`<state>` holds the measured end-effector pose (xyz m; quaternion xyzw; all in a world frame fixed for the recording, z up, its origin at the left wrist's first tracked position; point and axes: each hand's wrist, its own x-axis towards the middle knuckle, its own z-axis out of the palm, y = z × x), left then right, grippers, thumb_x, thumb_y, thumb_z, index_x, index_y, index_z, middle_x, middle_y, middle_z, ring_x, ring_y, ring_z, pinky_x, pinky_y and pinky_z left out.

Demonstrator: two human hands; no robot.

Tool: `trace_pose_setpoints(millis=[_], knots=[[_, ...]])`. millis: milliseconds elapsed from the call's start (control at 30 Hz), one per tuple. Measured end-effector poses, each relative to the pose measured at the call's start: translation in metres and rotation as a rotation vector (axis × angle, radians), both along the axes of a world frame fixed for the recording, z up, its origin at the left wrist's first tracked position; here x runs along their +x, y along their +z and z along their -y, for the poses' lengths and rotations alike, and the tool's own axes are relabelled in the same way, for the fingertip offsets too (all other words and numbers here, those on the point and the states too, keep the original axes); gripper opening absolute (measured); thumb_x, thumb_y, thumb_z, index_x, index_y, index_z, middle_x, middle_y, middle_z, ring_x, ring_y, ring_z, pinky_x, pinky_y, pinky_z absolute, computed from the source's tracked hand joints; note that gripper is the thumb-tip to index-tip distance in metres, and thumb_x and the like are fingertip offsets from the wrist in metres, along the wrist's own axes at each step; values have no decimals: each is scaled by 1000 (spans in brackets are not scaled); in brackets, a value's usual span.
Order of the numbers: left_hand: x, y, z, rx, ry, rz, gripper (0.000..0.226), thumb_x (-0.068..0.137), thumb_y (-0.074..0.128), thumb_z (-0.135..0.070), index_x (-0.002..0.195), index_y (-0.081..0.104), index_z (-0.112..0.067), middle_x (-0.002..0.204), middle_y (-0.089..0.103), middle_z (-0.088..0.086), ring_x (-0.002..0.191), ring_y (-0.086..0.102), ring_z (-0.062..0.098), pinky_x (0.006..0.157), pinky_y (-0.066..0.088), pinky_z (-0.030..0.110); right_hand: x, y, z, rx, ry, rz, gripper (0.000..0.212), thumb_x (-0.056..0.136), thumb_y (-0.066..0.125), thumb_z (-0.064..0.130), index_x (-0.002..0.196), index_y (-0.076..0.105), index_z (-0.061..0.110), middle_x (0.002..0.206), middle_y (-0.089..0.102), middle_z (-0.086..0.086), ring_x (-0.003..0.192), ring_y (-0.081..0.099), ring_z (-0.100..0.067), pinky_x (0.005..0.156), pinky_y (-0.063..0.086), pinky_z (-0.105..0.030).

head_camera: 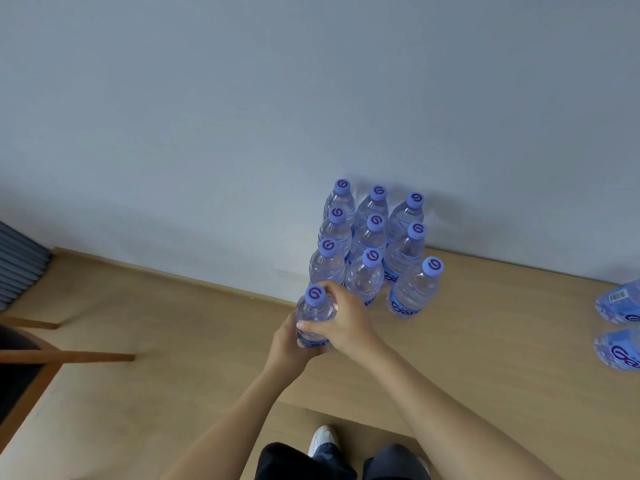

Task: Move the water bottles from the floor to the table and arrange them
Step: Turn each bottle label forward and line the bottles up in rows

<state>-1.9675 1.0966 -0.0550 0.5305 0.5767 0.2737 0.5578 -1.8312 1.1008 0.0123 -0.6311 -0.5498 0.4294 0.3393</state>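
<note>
Both the left hand [287,341] and right hand [341,322] clasped a tenth bottle [313,315] beside nine standing bottles [372,237]; two more [620,323] lay apart, still unarranged.

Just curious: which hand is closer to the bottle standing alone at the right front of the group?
The right hand. It wraps the held bottle on the side facing that front-right bottle; the left hand holds its far, lower side.

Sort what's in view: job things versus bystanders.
Job: held bottle, gripped by both hands, left and right; nine standing bottles; two lying bottles; table.
Bystanders: chair; wall.
</note>
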Motion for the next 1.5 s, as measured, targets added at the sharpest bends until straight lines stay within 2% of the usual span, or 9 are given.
trace_pose_setpoints(millis=[233, 600, 800, 900, 967, 1067, 1233, 1367, 1500], knots=[[9, 6, -16, 40, -29, -19, 67, 66, 78, 8, 112, 52, -34, 109, 66, -8, 99, 63, 5, 72, 49, 10, 0, -6, -9, 90, -20, 79, 46, 63, 87, 28, 99, 57, 25, 105, 48, 12, 96, 54, -3, 79, 43, -15], [15, 12, -28, 25, -29, 26, 66, 70, 70, 17, 119, 51, -22, 113, 64, 3, 98, 61, 9, 64, 49, 8, 2, -8, -16, 140, -27, 110, 50, 65, 86, 28, 103, 53, 28, 106, 49, 12, 100, 52, -9, 86, 46, -23], [15, 7, -21, 11, 7, -13, 69, 68, 76, 7, 119, 49, -32, 114, 65, -3, 104, 62, 11, 73, 48, 11, 2, -8, -12, 124, -1, 143, 52, 67, 85, 27, 109, 52, 26, 110, 45, 14, 105, 46, -6, 84, 38, -16], [12, 4, -10, -26, 53, -89, 66, 69, 81, -4, 124, 49, -20, 115, 62, -3, 106, 60, 15, 81, 45, 12, 8, -5, -8, 91, 38, 129, 62, 67, 85, 30, 119, 51, 28, 119, 47, 12, 115, 43, -8, 92, 35, -20], [8, 3, 2, -82, 111, -141, 74, 71, 82, -8, 133, 42, -12, 118, 56, 1, 109, 57, 20, 90, 45, 24, 15, -4, 2, 75, 60, 107, 71, 70, 84, 33, 131, 47, 30, 127, 45, 14, 122, 40, -5, 98, 33, -19], [8, 4, 26, -160, 172, -179, 69, 77, 78, -11, 134, 41, -7, 116, 55, 4, 103, 56, 21, 86, 44, 28, 30, -5, 20, 54, -11, 62, 77, 75, 80, 36, 139, 39, 32, 136, 42, 21, 125, 41, 0, 103, 36, -20], [32, 10, 53, -177, 39, -206, 51, 79, 77, -17, 122, 51, -9, 114, 60, 3, 100, 57, 12, 78, 43, 19, 64, -9, 47, 38, -156, 30, 63, 80, 76, 35, 135, 46, 32, 130, 45, 25, 121, 45, 1, 99, 36, -19], [82, 25, 55, -142, -44, -120, 47, 81, 74, -7, 121, 49, -5, 121, 57, 11, 102, 53, 16, 77, 41, 18, 105, -9, 69, 51, -282, 40, 57, 81, 75, 32, 132, 50, 27, 130, 49, 16, 119, 48, -1, 95, 35, -18], [143, 41, 61, -104, -158, -87, 49, 83, 74, -11, 124, 49, -7, 119, 55, 5, 105, 53, 15, 73, 41, 13, 156, -4, 96, 79, -399, 75, 54, 81, 75, 29, 130, 53, 24, 125, 49, 14, 115, 47, 0, 93, 34, -17]])
